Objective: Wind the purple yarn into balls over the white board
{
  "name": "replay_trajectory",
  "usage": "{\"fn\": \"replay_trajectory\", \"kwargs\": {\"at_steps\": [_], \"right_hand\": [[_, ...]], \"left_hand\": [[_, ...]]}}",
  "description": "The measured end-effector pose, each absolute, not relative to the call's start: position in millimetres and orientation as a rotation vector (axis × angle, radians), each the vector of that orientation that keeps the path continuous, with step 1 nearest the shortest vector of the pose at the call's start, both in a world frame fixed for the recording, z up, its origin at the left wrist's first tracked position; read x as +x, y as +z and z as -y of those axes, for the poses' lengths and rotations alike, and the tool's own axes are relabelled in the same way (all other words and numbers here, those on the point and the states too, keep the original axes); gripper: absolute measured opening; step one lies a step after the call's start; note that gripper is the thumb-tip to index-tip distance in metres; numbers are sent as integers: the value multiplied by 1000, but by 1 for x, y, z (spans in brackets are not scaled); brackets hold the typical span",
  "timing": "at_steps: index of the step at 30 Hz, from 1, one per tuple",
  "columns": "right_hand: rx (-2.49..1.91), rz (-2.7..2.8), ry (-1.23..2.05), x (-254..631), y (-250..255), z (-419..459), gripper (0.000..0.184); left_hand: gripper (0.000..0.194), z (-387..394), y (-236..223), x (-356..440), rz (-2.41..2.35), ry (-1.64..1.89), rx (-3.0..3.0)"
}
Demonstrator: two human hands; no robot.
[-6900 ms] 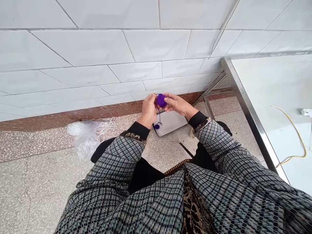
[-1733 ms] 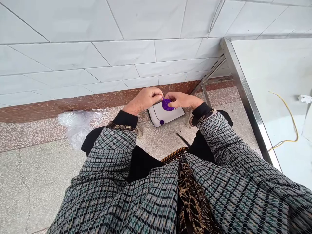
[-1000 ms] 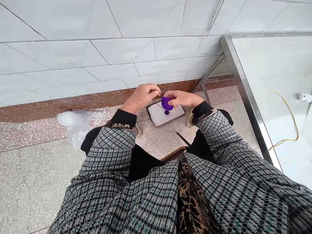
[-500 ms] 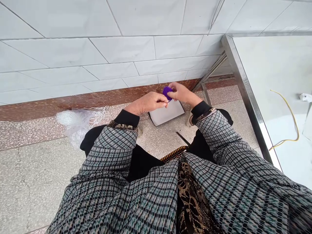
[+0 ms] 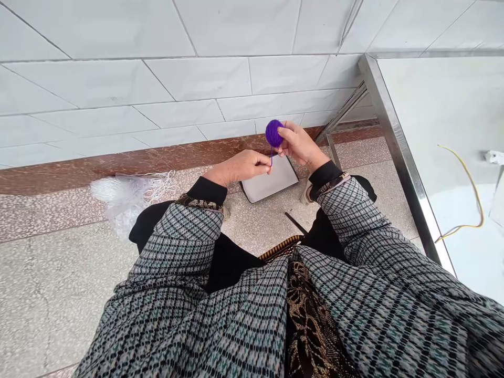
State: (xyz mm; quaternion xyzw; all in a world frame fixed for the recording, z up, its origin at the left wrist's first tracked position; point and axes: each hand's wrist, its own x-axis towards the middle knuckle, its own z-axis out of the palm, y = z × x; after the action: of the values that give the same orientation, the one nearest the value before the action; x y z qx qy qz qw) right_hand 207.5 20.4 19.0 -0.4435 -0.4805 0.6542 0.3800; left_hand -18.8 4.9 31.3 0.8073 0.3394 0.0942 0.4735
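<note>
The left hand (image 5: 237, 168) pinches a thin purple yarn strand (image 5: 271, 157) above a flat white card (image 5: 271, 184) on the floor. Farther off, the right hand (image 5: 300, 145) grips a round purple yarn ball (image 5: 274, 133), which looks soft and light, easy to hold anywhere. A white plastic bag (image 5: 122, 191) lies left.
</note>
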Motion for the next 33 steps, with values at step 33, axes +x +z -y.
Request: {"fn": "replay_trajectory", "kwargs": {"at_steps": [33], "right_hand": [[-1683, 1550, 1255, 200, 19, -19, 34]], "left_hand": [[20, -2, 21, -12, -1034, 395, 2039]]}}
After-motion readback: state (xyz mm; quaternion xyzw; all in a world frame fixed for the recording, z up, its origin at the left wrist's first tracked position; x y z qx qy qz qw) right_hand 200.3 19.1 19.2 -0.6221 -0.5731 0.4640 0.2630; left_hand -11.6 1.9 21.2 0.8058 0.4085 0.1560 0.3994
